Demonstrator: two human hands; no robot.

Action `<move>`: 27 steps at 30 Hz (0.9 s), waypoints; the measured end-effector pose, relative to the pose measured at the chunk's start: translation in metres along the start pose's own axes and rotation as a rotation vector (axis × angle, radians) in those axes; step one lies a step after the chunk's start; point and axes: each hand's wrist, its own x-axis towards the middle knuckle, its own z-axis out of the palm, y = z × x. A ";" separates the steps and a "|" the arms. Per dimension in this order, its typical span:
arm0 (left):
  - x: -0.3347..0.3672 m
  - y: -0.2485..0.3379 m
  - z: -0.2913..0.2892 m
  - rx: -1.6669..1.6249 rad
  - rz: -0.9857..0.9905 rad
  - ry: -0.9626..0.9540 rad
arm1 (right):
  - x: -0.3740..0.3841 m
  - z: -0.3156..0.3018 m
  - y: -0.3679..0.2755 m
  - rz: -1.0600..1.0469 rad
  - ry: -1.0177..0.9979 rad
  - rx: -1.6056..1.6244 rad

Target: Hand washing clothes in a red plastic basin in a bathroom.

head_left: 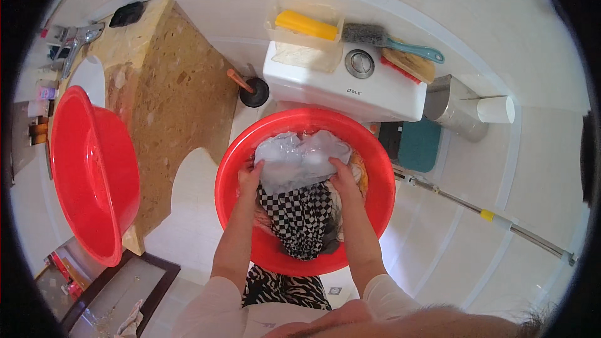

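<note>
Inside the red basin, we've got the pale wet cloth spread widthwise, long axis running from our left hand to our right hand, each pinching its own side edge, neither closer, the checked cloth bunched toward us.

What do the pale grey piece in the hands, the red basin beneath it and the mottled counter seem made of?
Pale grey piece: probably soft wet fabric, given folds and shiny highlights. Red basin: likely glossy plastic, smooth and evenly coloured. Mottled counter: smooth stone or imitation stone, from its brown-flecked tan pattern.
</note>
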 end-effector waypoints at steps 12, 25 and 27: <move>-0.020 0.019 0.035 -0.837 -0.142 -0.419 | -0.031 0.014 -0.007 -0.045 -0.021 0.147; 0.028 -0.017 0.123 -0.110 -0.018 -0.128 | 0.089 -0.068 0.026 -0.666 0.407 -1.356; 0.023 -0.011 0.071 -0.583 -0.173 -0.127 | 0.053 -0.013 0.045 -0.703 0.426 -0.856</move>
